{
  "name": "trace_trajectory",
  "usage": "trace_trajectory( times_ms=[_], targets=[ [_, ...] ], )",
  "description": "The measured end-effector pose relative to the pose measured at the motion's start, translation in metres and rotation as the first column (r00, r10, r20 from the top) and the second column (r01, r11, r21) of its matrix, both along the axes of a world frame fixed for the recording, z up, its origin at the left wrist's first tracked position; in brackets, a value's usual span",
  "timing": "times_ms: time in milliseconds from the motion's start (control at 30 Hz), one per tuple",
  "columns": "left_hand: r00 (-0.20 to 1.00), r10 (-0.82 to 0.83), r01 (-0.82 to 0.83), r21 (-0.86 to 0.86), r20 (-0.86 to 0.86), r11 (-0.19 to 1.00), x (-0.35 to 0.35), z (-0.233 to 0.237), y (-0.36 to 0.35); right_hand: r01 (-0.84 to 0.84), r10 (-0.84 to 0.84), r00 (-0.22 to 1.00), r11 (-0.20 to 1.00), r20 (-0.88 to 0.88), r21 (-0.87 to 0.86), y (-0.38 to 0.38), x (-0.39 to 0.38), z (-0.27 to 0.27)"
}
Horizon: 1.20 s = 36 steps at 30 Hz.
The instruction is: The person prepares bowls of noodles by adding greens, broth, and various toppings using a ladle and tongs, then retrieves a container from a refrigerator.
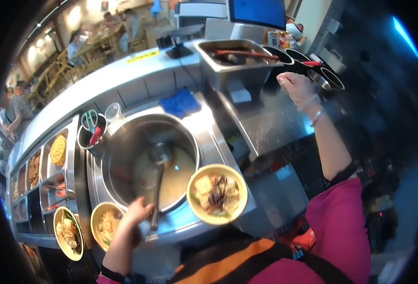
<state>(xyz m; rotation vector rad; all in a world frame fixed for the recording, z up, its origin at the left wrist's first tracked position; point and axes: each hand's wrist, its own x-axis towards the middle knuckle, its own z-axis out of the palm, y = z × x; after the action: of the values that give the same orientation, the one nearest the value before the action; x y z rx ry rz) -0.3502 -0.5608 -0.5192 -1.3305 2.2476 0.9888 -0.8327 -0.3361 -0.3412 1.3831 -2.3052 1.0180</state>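
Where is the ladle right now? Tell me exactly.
In the head view, the ladle stands in the big broth pot at centre-left, with the left hand gripping its handle, just left of the filled yellow bowl.

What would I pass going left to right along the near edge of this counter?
Leftmost food bowl → second food bowl → left hand → ladle → large yellow bowl → right hand, raised farther back.
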Motion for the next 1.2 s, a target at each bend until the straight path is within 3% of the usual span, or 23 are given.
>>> trace_trajectory(
  times_ms=[100, 133, 200, 233, 267, 300, 333, 367, 400, 433, 467, 533, 567, 633, 700, 767, 800, 833, 933, 967, 1033, 1100, 1200],
  targets=[
    [0.992, 0.124, -0.124, 0.16, 0.008, 0.979, -0.02, 0.013, 0.005, -0.057, 0.051, 0.992, 0.997, -0.114, -0.051, -0.034, -0.033, -0.004],
    [0.989, 0.143, -0.145, 0.157, 0.021, 0.977, -0.024, 0.013, 0.011, -0.038, 0.045, 0.966, 0.999, -0.253, 0.031, -0.044, -0.047, -0.006],
    [0.997, -0.071, 0.069, 0.092, 0.013, 0.993, -0.029, 0.007, 0.019, 0.022, 0.037, 0.935, 0.986, -0.352, 0.162, -0.067, -0.067, -0.002],
    [0.998, -0.052, 0.05, 0.091, 0.024, 0.995, -0.029, 0.005, 0.021, 0.117, 0.027, 0.884, 0.954, -0.467, 0.277, -0.079, -0.077, 0.001],
    [0.997, 0.072, -0.068, 0.167, -0.015, 0.984, -0.028, 0.001, 0.021, 0.066, 0.092, 0.901, 0.937, -0.423, 0.344, -0.09, -0.091, 0.004],
    [0.98, 0.195, -0.178, 0.242, -0.047, 0.954, -0.025, -0.005, 0.019, 0.078, 0.017, 0.968, 0.929, -0.252, 0.363, -0.102, -0.11, 0.0],
    [0.888, 0.446, -0.39, 0.332, -0.109, 0.859, -0.026, -0.004, 0.023, 0.176, -0.098, 0.972, 0.906, -0.211, 0.385, -0.111, -0.116, 0.001],
    [0.794, 0.593, -0.434, 0.558, -0.135, 0.708, -0.026, 0.0, 0.02, 0.27, -0.216, 0.961, 0.869, -0.172, 0.414, -0.117, -0.119, 0.001],
    [0.66, 0.745, -0.507, 0.673, -0.097, 0.538, -0.022, 0.004, 0.021, 0.264, -0.179, 0.96, 0.832, -0.213, 0.488, -0.123, -0.129, 0.001],
    [0.507, 0.861, -0.535, 0.769, -0.037, 0.349, -0.026, 0.014, 0.025, 0.251, -0.16, 0.961, 0.847, -0.225, 0.469, -0.124, -0.133, -0.003],
    [0.501, 0.864, -0.542, 0.766, -0.036, 0.347, -0.028, 0.014, 0.028, 0.27, -0.191, 0.961, 0.793, -0.198, 0.546, -0.129, -0.139, -0.004],
    [0.314, 0.947, -0.385, 0.92, 0.064, 0.066, -0.029, 0.007, 0.038, 0.263, -0.224, 0.963, 0.647, -0.152, 0.716, -0.14, -0.142, 0.005],
    [0.298, 0.952, -0.384, 0.921, 0.064, 0.059, -0.03, 0.007, 0.04, 0.305, -0.19, 0.952, 0.592, -0.239, 0.746, -0.146, -0.141, 0.008],
    [0.411, 0.908, -0.407, 0.907, 0.08, 0.104, -0.033, 0.01, 0.041, 0.252, -0.119, 0.967, 0.591, -0.227, 0.767, -0.153, -0.145, 0.009],
    [0.343, 0.935, -0.413, 0.908, 0.085, 0.069, -0.031, 0.002, 0.04, 0.223, -0.13, 0.975, 0.559, -0.181, 0.799, -0.161, -0.155, 0.01],
    [0.429, 0.9, -0.375, 0.922, 0.081, 0.096, -0.032, 0.003, 0.038, 0.109, 0.09, 0.983, 0.414, -0.16, 0.904, -0.176, -0.183, 0.008],
    [0.459, 0.888, -0.429, 0.881, 0.024, 0.198, -0.035, 0.007, 0.041, -0.02, 0.034, 0.999, 0.588, 0.0, 0.808, -0.147, -0.13, 0.042],
    [0.472, 0.882, -0.473, 0.845, 0.004, 0.249, -0.04, 0.013, 0.043, -0.038, 0.024, 0.999, 0.74, 0.03, 0.671, -0.155, -0.143, 0.041],
    [0.52, 0.851, -0.527, 0.759, -0.069, 0.383, -0.051, 0.032, 0.053, 0.115, 0.135, 0.938, 0.746, -0.318, 0.656, -0.167, -0.154, 0.061],
    [0.51, 0.857, -0.53, 0.759, -0.071, 0.378, -0.055, 0.034, 0.055, 0.107, 0.146, 0.936, 0.749, -0.319, 0.654, -0.168, -0.145, 0.064],
    [0.589, 0.807, -0.585, 0.671, -0.035, 0.456, -0.058, 0.036, 0.06, 0.306, 0.29, 0.679, 0.724, -0.675, 0.618, -0.17, -0.125, 0.065],
    [0.59, 0.807, -0.588, 0.668, -0.032, 0.456, -0.059, 0.033, 0.064, 0.308, 0.422, 0.582, 0.676, -0.694, 0.669, -0.167, -0.107, 0.061],
    [0.618, 0.786, -0.581, 0.657, -0.028, 0.481, -0.065, 0.037, 0.068, 0.283, 0.452, 0.58, 0.668, -0.678, 0.688, -0.162, -0.096, 0.061]
  ],
)
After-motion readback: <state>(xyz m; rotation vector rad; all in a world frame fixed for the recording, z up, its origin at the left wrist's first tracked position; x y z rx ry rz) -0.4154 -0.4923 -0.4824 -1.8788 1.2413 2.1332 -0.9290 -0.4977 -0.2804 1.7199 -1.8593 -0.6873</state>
